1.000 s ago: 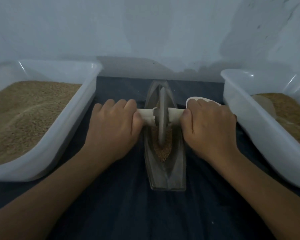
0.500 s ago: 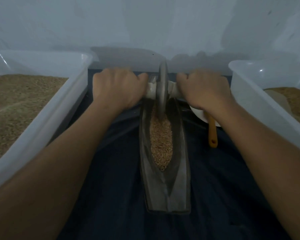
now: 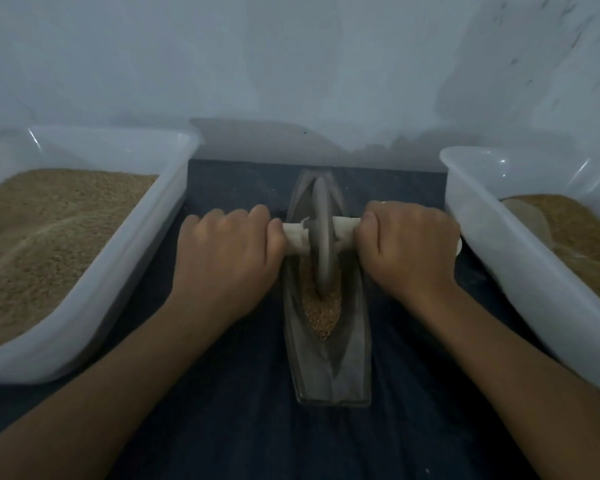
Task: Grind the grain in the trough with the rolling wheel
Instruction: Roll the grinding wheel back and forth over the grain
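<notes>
1. A long, narrow, boat-shaped grey stone trough (image 3: 329, 368) is lying on the dark blue cloth (image 3: 243, 427) in the middle of the scene, with its pointed end going toward the far wall.
2. A thin grey stone wheel (image 3: 323, 237) is standing upright on its edge inside the groove of the trough, around the middle of its length.
3. A pale wooden axle (image 3: 297, 237) is passing through the centre of the wheel and is sticking out to the left and to the right.
4. The left hand (image 3: 226, 258) is gripping the left end of the axle, with the fingers curled tightly around it and the knuckles facing up.
5. The right hand (image 3: 407, 247) is gripping the right end in the same way, with the fingers wrapped closed around the wood.
6. Brown grain (image 3: 321, 313) is filling the groove under the wheel and in front of it, and is ending in a point toward the near end; the kernels are looking mostly whole and coarse.
7. A white plastic tub (image 3: 146, 244) with light brown grain is sitting on the left of the trough.
8. Another white plastic tub (image 3: 499, 258) with brown grain is sitting on the right, near the right hand.
</notes>
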`<action>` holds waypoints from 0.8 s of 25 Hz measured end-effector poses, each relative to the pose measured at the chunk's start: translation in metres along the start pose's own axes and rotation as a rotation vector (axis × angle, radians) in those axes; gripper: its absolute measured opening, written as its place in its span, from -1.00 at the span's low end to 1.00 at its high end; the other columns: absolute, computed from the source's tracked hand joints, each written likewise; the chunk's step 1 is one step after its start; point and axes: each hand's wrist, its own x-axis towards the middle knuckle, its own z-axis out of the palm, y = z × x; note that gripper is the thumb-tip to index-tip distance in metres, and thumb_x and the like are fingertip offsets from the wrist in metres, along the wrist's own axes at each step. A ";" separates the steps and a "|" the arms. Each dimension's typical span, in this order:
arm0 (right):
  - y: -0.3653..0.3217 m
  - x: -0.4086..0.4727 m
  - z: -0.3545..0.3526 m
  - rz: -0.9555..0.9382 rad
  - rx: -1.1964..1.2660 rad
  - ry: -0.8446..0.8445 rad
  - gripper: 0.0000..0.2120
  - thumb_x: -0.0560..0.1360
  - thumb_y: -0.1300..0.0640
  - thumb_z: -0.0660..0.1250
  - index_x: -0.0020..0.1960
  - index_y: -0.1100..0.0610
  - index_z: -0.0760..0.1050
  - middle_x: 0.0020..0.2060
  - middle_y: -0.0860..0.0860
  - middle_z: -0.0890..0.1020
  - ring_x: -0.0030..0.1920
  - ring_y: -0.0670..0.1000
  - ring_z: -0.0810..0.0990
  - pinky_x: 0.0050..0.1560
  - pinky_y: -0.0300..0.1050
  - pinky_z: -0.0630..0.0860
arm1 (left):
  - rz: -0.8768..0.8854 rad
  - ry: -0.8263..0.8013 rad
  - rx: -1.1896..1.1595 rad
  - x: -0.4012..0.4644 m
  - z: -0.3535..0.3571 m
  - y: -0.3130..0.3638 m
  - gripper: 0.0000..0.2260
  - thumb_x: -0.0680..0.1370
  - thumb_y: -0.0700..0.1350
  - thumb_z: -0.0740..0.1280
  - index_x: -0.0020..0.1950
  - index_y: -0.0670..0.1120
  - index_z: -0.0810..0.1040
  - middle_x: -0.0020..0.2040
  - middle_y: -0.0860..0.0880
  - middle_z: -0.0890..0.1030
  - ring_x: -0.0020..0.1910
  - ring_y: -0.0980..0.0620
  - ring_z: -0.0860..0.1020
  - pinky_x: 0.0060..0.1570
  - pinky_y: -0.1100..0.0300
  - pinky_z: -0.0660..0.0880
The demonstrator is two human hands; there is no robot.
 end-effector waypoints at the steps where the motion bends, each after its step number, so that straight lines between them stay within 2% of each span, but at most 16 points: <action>1: 0.000 0.011 0.005 0.021 -0.028 -0.021 -0.55 0.56 -0.04 -0.06 -0.43 0.09 0.32 -0.53 0.00 0.36 -0.52 0.11 0.35 -0.44 -0.07 0.27 | 0.065 -0.023 0.056 0.006 0.004 -0.003 -0.68 0.68 -0.01 -0.05 -0.16 -0.05 0.37 -0.33 0.05 0.35 -0.41 -0.03 0.34 -0.34 0.09 0.22; 3: 0.005 0.035 0.018 0.089 -0.061 -0.070 -0.51 0.53 -0.09 -0.08 -0.46 0.10 0.34 -0.52 0.02 0.37 -0.50 0.09 0.32 -0.40 -0.09 0.18 | 0.176 -0.057 0.138 0.029 0.014 -0.005 -0.78 0.67 -0.10 0.00 -0.08 -0.10 0.37 -0.28 -0.02 0.30 -0.34 -0.05 0.36 -0.35 0.09 0.29; 4: 0.010 0.045 0.023 0.115 -0.083 -0.108 -0.50 0.54 -0.11 -0.07 -0.43 0.12 0.36 -0.49 0.04 0.39 -0.47 0.09 0.31 -0.39 -0.08 0.14 | 0.161 -0.088 0.156 0.045 0.019 -0.006 -0.81 0.66 -0.10 0.02 -0.07 -0.11 0.35 -0.28 -0.04 0.27 -0.31 -0.08 0.35 -0.33 0.09 0.30; 6: 0.020 0.062 0.033 0.145 -0.091 -0.212 -0.51 0.57 -0.10 -0.07 -0.34 0.13 0.41 -0.41 0.10 0.44 -0.40 0.12 0.35 -0.37 -0.05 0.13 | 0.110 -0.117 0.171 0.078 0.024 -0.009 -0.68 0.61 -0.03 -0.08 -0.01 -0.12 0.41 -0.29 -0.06 0.26 -0.29 -0.10 0.35 -0.34 0.11 0.24; 8: 0.026 0.074 0.037 0.153 -0.071 -0.332 -0.51 0.57 -0.09 -0.10 -0.29 0.13 0.44 -0.36 0.13 0.48 -0.35 0.16 0.42 -0.35 -0.05 0.17 | 0.096 -0.160 0.154 0.099 0.030 -0.012 -0.49 0.53 0.03 -0.19 0.08 -0.12 0.49 -0.24 -0.15 0.40 -0.25 -0.16 0.45 -0.31 0.11 0.26; 10: 0.024 0.081 0.035 0.126 -0.092 -0.395 -0.49 0.51 -0.11 -0.18 -0.26 0.12 0.43 -0.35 0.13 0.50 -0.33 0.16 0.45 -0.35 -0.06 0.19 | 0.054 -0.192 0.130 0.105 0.037 -0.013 -0.47 0.56 0.04 -0.18 0.15 -0.14 0.52 -0.05 -0.26 0.57 -0.07 -0.28 0.58 -0.20 0.03 0.33; 11: 0.020 0.080 0.031 0.129 -0.096 -0.382 -0.49 0.51 -0.11 -0.19 -0.26 0.11 0.43 -0.35 0.12 0.49 -0.33 0.15 0.44 -0.35 -0.06 0.19 | -0.006 -0.204 0.094 0.102 0.034 -0.013 -0.47 0.58 0.05 -0.16 0.14 -0.15 0.53 -0.03 -0.26 0.58 -0.02 -0.29 0.59 -0.17 0.01 0.34; 12: 0.016 0.075 0.026 0.138 -0.099 -0.353 -0.50 0.55 -0.11 -0.15 -0.28 0.11 0.42 -0.35 0.11 0.48 -0.35 0.13 0.41 -0.36 -0.06 0.16 | -0.055 -0.207 0.070 0.095 0.028 -0.011 -0.51 0.61 0.06 -0.13 0.09 -0.15 0.52 -0.09 -0.23 0.55 -0.05 -0.27 0.58 -0.17 0.00 0.34; 14: 0.008 0.054 0.016 0.127 -0.121 -0.260 -0.51 0.61 -0.09 -0.10 -0.33 0.10 0.38 -0.40 0.05 0.42 -0.40 0.06 0.32 -0.37 -0.07 0.08 | 0.054 -0.135 0.098 0.072 0.020 -0.007 -0.74 0.66 -0.02 -0.01 0.01 -0.13 0.39 -0.21 -0.11 0.39 -0.19 -0.19 0.48 -0.24 0.01 0.33; 15: 0.002 0.040 0.008 0.107 -0.132 -0.192 -0.51 0.61 -0.08 -0.09 -0.38 0.09 0.34 -0.44 0.02 0.38 -0.44 0.04 0.28 -0.38 -0.08 0.04 | 0.127 -0.128 0.095 0.055 0.013 -0.006 -0.86 0.66 -0.08 0.05 -0.02 -0.10 0.32 -0.22 -0.10 0.36 -0.24 -0.16 0.43 -0.28 0.02 0.33; 16: -0.004 0.025 0.000 0.099 -0.125 -0.136 -0.51 0.60 -0.06 -0.08 -0.42 0.08 0.30 -0.49 -0.01 0.34 -0.48 0.02 0.25 -0.39 -0.11 0.04 | 0.177 -0.104 0.070 0.037 0.008 -0.007 -0.89 0.66 -0.10 0.10 -0.04 -0.09 0.31 -0.22 -0.09 0.39 -0.26 -0.13 0.42 -0.30 0.03 0.33; 18: -0.013 -0.002 -0.015 0.061 -0.075 -0.052 -0.54 0.61 -0.03 -0.05 -0.43 0.06 0.26 -0.53 -0.03 0.31 -0.53 0.05 0.27 -0.43 -0.13 0.15 | 0.148 -0.057 0.004 0.004 0.003 -0.010 -0.82 0.67 -0.05 0.12 -0.10 -0.07 0.37 -0.25 -0.05 0.44 -0.32 -0.10 0.41 -0.31 0.03 0.30; 20: -0.012 -0.018 -0.021 0.011 -0.032 0.022 -0.59 0.63 0.00 -0.01 -0.36 0.08 0.28 -0.49 -0.02 0.33 -0.50 0.06 0.31 -0.44 -0.06 0.26 | 0.017 0.010 -0.071 -0.012 0.000 -0.006 -0.74 0.70 0.00 0.05 -0.16 -0.01 0.34 -0.29 0.02 0.38 -0.35 -0.08 0.33 -0.28 0.01 0.23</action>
